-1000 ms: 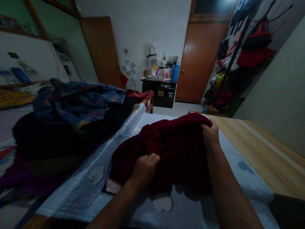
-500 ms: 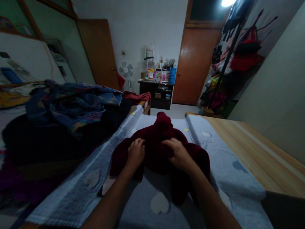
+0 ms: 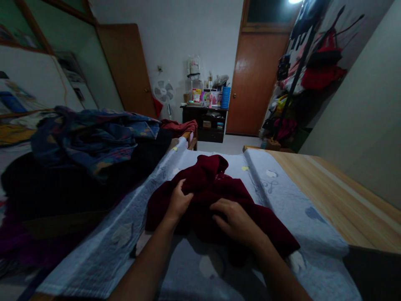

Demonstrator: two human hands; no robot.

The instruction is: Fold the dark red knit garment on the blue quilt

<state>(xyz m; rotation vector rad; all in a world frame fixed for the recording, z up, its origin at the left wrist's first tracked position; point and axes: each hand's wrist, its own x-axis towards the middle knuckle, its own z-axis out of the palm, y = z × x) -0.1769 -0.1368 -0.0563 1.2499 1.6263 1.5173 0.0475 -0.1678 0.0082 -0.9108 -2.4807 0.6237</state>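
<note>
A dark red garment [image 3: 203, 179] lies rumpled on a pale blue sheet with heart prints [image 3: 278, 188]. Its collar end points away from me, and one sleeve spreads to the right. On the garment's left part rests my left hand [image 3: 179, 202], thumb and fingers apart. My right hand [image 3: 233, 217] is over the lower right part, its fingers slightly bent and the thumb apart from them. Neither hand shows cloth clearly gripped.
Piled clothes [image 3: 84, 138] rise at the left, a patterned blue one on top. Bare wooden board [image 3: 338, 179] lies right of the sheet. Farther back stand a fan [image 3: 164, 92], a dark cabinet [image 3: 203, 121] and a closed door [image 3: 255, 83]. Bags [image 3: 326, 67] hang at the right.
The garment has flattened; its raised top has dropped and its right sleeve now reaches farther right. My right hand has moved slightly down and my left hand has opened its thumb wider.
</note>
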